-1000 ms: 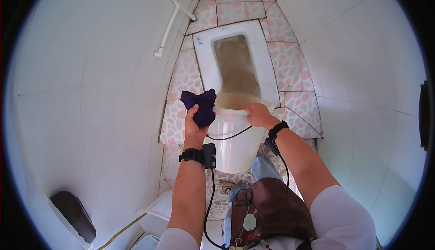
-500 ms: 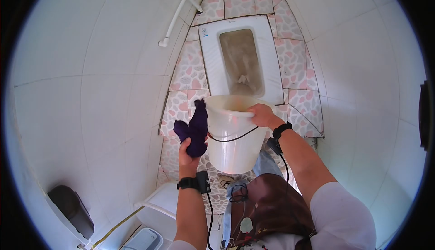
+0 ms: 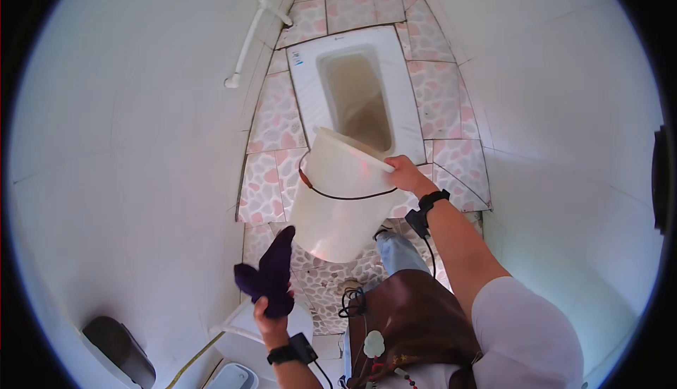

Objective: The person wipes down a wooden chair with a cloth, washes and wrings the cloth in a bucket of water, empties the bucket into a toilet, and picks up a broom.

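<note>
Gripped at its right rim by my right hand (image 3: pixel 407 175), a white translucent bucket (image 3: pixel 342 209) tilts with its mouth toward the squat toilet (image 3: pixel 415 117). The bucket's thin dark handle hangs across its near side. My left hand (image 3: pixel 273 323) is closed around a dark purple cloth (image 3: pixel 273 269), low and to the left, apart from the bucket. Brownish water stands in the toilet basin (image 3: pixel 356 93). The inside of the bucket is hidden.
White pipes (image 3: pixel 247 47) run along the left wall (image 3: pixel 141 142). Pebble-patterned tiles (image 3: pixel 434 96) surround the toilet. At the lower left are a dark wall-mounted object (image 3: pixel 120 350), a yellowish hose (image 3: pixel 196 359) and a pale basin (image 3: pixel 233 376).
My left hand has moved down and left with the cloth, away from the bucket. The bucket has swung, its base now further left and its mouth tipped more toward the toilet.
</note>
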